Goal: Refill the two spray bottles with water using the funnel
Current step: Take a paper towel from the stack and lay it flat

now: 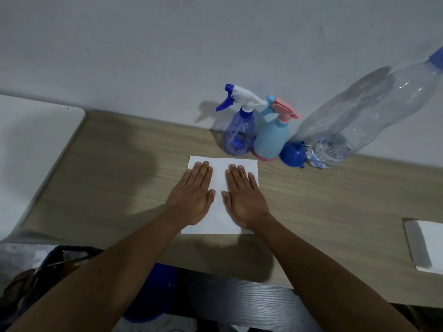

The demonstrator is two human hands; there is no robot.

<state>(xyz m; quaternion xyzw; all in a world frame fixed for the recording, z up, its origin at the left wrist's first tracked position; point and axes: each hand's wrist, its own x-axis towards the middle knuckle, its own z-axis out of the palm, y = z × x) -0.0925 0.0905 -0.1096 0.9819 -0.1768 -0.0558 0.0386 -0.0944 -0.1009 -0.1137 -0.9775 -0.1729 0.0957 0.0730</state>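
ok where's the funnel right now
Head view, right of centre: the blue funnel sits between the light blue spray bottle and the clear water bottle.

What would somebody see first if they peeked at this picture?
Probably the left hand and right hand, flat side by side on a white sheet of paper on the wooden table. Then the big clear water bottle towering at the right, with a see-through blue spray bottle, a light blue spray bottle and a small blue funnel lined up beside it by the wall.
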